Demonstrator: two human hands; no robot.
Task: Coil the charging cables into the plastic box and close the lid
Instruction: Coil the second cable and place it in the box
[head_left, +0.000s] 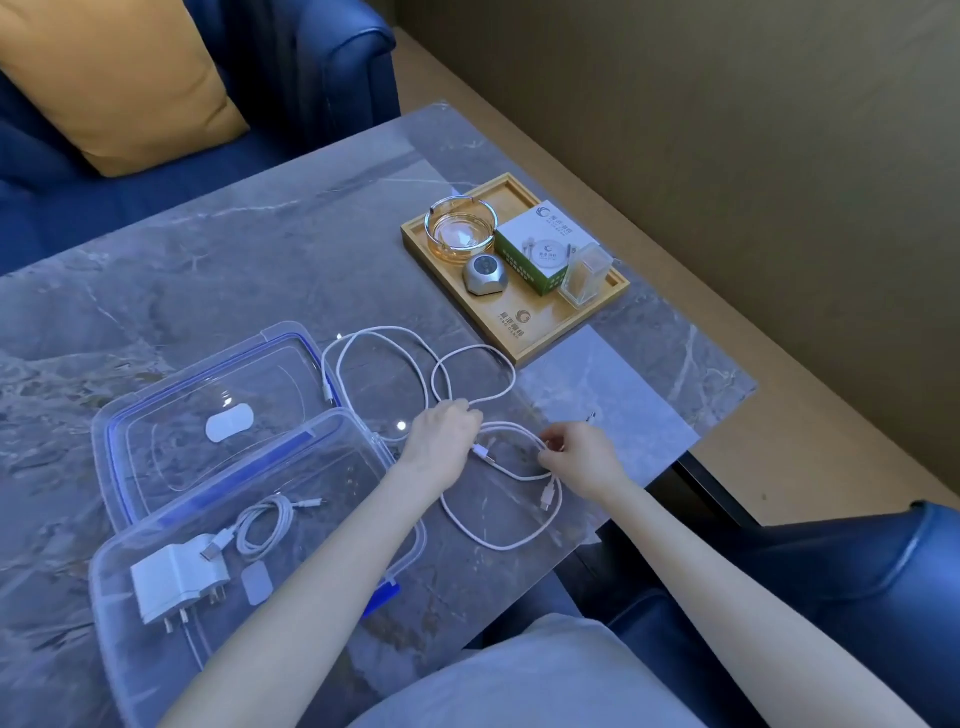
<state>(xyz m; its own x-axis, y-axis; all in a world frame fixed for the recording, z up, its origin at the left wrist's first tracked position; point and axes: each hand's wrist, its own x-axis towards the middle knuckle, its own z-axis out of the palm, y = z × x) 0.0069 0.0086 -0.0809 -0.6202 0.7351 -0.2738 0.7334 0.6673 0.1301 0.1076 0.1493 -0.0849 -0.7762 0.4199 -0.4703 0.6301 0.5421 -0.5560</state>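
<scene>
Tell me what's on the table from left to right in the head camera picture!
White charger plug → coiled cable in the plastic box → left hand → right hand → clear toothpick holder.

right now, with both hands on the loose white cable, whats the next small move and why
Probably wind another loop: the left hand and right hand pinch a small coil, but most of the white cable lies sprawled on the table. The plastic box already holds one coiled cable.

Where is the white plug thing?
In the head view, the white wall charger lies inside the clear plastic box at lower left, next to a coiled white cable.
</scene>
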